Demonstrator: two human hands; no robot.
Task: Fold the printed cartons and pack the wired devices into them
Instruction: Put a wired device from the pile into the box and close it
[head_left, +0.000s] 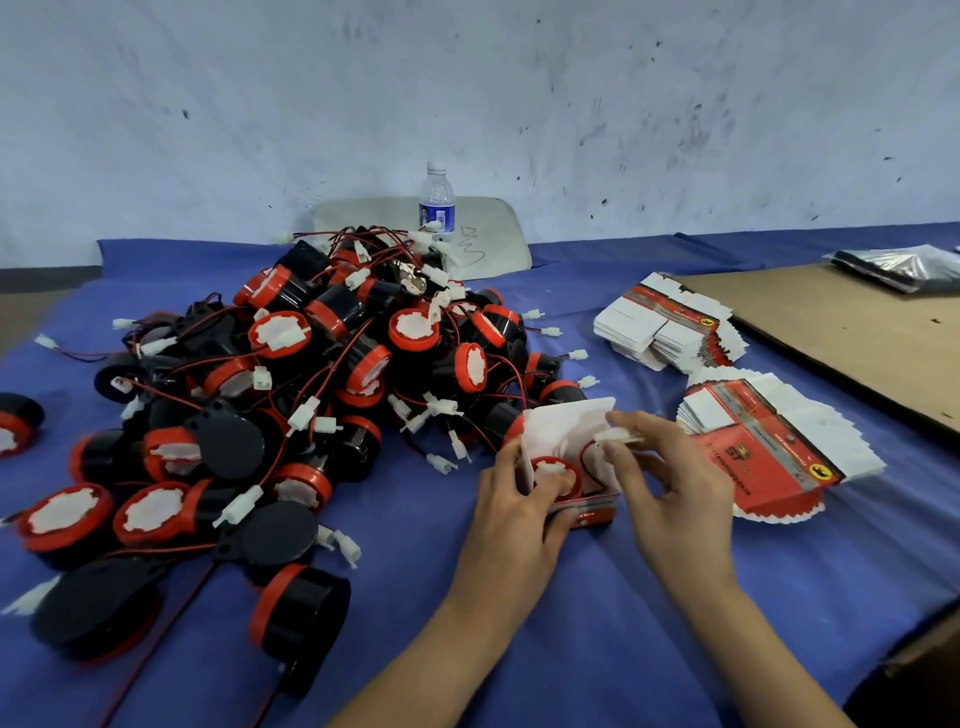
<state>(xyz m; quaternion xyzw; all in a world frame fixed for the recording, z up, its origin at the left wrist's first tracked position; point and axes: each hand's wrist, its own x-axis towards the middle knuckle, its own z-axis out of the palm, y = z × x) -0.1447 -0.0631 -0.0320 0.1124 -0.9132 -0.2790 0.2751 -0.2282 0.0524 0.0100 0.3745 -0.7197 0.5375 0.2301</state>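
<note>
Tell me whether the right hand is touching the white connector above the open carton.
Touching. The head view shows the right hand pinching the white connector between thumb and fingers, above the open carton.

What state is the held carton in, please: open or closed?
Open: the carton has its white flap up, and the device shows inside under the left hand; the right hand pinches its connector.
</note>
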